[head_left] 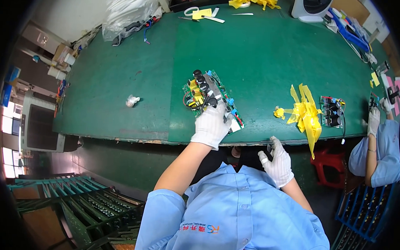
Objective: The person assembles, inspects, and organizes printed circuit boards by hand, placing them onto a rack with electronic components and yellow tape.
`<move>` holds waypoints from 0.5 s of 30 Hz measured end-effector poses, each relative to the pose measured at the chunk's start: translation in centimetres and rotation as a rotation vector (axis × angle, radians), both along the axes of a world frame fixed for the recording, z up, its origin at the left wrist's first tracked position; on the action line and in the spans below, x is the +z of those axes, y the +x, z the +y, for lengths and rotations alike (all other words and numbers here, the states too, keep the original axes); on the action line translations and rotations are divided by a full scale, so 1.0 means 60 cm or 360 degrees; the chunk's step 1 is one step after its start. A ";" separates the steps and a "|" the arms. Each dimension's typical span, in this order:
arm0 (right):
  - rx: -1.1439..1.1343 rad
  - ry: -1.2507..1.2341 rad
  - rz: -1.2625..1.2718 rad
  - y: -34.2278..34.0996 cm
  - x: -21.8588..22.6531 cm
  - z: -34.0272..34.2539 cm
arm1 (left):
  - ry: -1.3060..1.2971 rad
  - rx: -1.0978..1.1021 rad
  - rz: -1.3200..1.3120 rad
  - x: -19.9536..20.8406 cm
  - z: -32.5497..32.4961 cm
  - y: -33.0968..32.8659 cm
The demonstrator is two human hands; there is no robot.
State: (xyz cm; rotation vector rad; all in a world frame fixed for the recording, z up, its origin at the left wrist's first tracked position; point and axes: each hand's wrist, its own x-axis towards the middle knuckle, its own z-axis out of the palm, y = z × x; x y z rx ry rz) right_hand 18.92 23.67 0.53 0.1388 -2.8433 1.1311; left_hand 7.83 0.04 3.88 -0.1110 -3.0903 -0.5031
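Note:
A long green circuit board (pixel 232 104) lies tilted on the green table in front of me, with black capacitors, yellow-wrapped parts and a grey metal strip. My left hand (pixel 212 125), in a white glove, is closed on the near part of this board; its fingertips are partly hidden among the components. Just off the table edge, my right hand (pixel 278 165), also gloved, is raised with thumb and fingers apart, and I see nothing held in it. Right of the board lies a bundle of yellow tape strips (pixel 307 117), beside a smaller circuit board (pixel 331 113) with black capacitors.
A crumpled whitish scrap (pixel 132 100) lies on the table (pixel 118 73) to the left. Tweezers, white strips and a yellow note (pixel 202 13) are at the back, near a grey fan-like device (pixel 312 6). At right, a co-worker's gloved hands (pixel 374 120) work. A red stool (pixel 328 167) stands below.

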 end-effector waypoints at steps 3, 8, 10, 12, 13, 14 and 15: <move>-0.0049 0.0018 0.0056 -0.023 0.004 -0.007 | 0.0518 -0.0063 0.0332 0.019 -0.051 0.011; 0.0113 0.0159 0.0348 -0.121 0.013 -0.044 | 0.2703 0.0040 -0.0069 0.017 -0.221 0.043; 0.0149 0.0248 0.0372 -0.164 0.001 -0.062 | 0.3263 -0.0073 -0.0237 0.004 -0.241 0.040; 0.0209 0.0428 0.0401 -0.198 -0.011 -0.077 | 0.3345 -0.0138 -0.0242 0.007 -0.229 0.046; 0.0251 0.0606 0.0417 -0.205 -0.011 -0.087 | 0.3421 -0.0202 -0.0274 0.022 -0.225 0.056; 0.0277 0.0672 0.0354 -0.207 -0.006 -0.096 | 0.3020 -0.0302 -0.0269 -0.026 -0.255 0.043; 0.0294 0.0673 0.0366 -0.211 -0.001 -0.099 | 0.3022 -0.0297 -0.0245 -0.065 -0.270 0.040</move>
